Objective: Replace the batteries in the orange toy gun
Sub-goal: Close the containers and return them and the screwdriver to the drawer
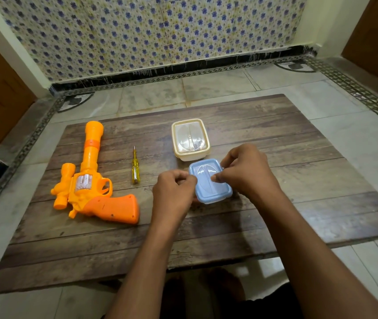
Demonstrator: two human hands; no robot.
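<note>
Low wood-plank desk [275, 180] sits on a pale tiled floor [333, 107]. On the desk, left side: orange toy gun [91, 180] lying flat, barrel pointing to the far edge, grip toward the near side. Just right of it, apart: yellow-handled screwdriver [135, 168], tip pointing away. Centre-right: cream lidded box [190, 139], and nearer, touching or almost touching it, blue lidded box [210, 180], turned at a slight angle. Both boxes have their lids on; contents not visible.
</note>
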